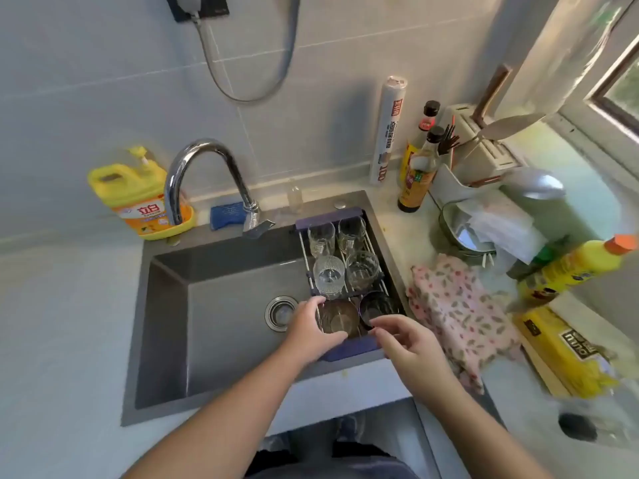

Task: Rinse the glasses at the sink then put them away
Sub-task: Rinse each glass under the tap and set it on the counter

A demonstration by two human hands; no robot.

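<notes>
A wire drying rack (349, 212) with a purple frame spans the right side of the grey sink (221, 299). Several clear glasses stand in it, among them a ribbed glass (328, 276) and a patterned one (362, 269). At the rack's near end sit a brownish glass (339, 318) and a dark glass (375, 305). My left hand (311, 328) grips the brownish glass, fingers on its left side and thumb at its near rim. My right hand (403, 337) hovers over the near rim of the dark glass, fingers loosely bent, holding nothing.
A chrome faucet (207, 178) arches over the sink's back edge, with yellow detergent (138, 195) and a blue sponge (226, 212) beside it. On the right counter lie a floral cloth (460, 312), bottles (416, 178), a metal bowl (463, 233) and a yellow box (567, 350).
</notes>
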